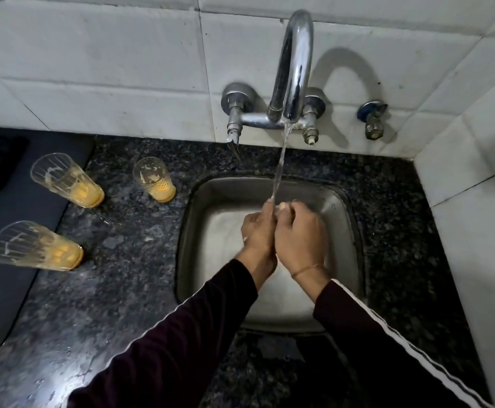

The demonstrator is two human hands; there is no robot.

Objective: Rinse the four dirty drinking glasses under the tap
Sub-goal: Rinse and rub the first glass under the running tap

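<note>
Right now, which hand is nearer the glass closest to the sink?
Left. The left hand is over the sink, on the side facing the glass closest to the sink. The right hand is pressed against the left one, one hand farther away.

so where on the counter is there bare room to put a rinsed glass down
The widest bare patch is the near-left granite, between the nearest dirty glass, the sink rim and the left sleeve. A narrower strip runs right of the sink, up to the tiled side wall. Far left is crowded: three glasses, partly on the dark mat.
</note>
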